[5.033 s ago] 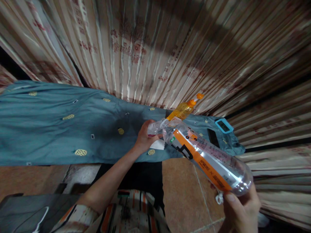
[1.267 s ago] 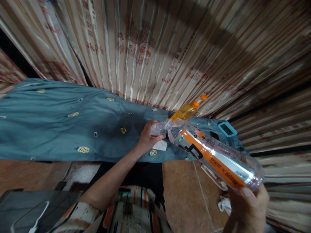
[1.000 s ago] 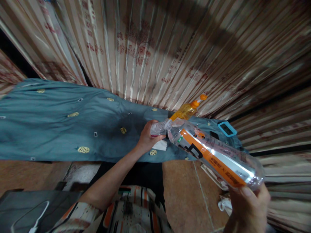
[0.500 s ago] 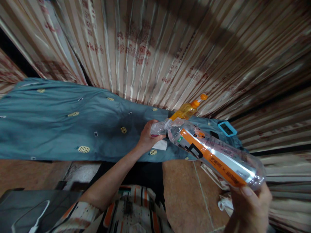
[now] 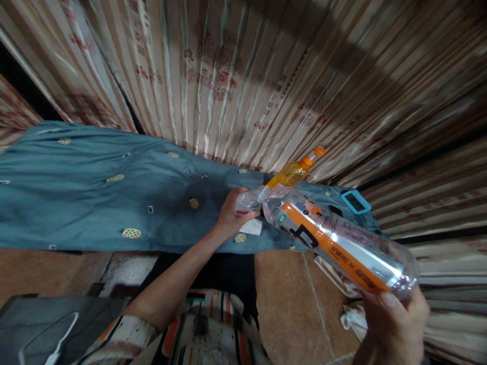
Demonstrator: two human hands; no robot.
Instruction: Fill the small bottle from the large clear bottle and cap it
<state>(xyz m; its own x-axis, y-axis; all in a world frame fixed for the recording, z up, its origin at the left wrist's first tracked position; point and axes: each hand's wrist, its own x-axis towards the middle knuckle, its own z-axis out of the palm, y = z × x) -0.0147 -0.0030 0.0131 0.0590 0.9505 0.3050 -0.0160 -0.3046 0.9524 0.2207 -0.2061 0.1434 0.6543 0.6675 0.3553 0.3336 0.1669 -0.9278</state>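
Observation:
A big clear plastic bottle (image 5: 331, 238) with an orange and silver label lies tilted in the air, its base toward me at the right. Around its base end is my right hand (image 5: 393, 322), closed, thumb near the label. At the raised far end, the bottle's mouth meets a small clear cup (image 5: 248, 201). My left hand (image 5: 229, 215) is wrapped round that cup. Whether liquid runs between them I cannot tell. Just behind the bottle's neck stands an orange-yellow bottle (image 5: 292, 174) with an orange top.
Under the hands is a teal cloth (image 5: 167, 197) with pineapple prints. A white paper piece (image 5: 251, 227), a blue-framed device (image 5: 356, 202) and a dark object (image 5: 335, 211) lie on it. Pleated curtains (image 5: 243, 86) hang behind. A white cable (image 5: 57, 350) rests on a grey surface at lower left.
My right hand and the base of the big bottle have shifted very slightly to the right. My left hand and the cup are in the same place.

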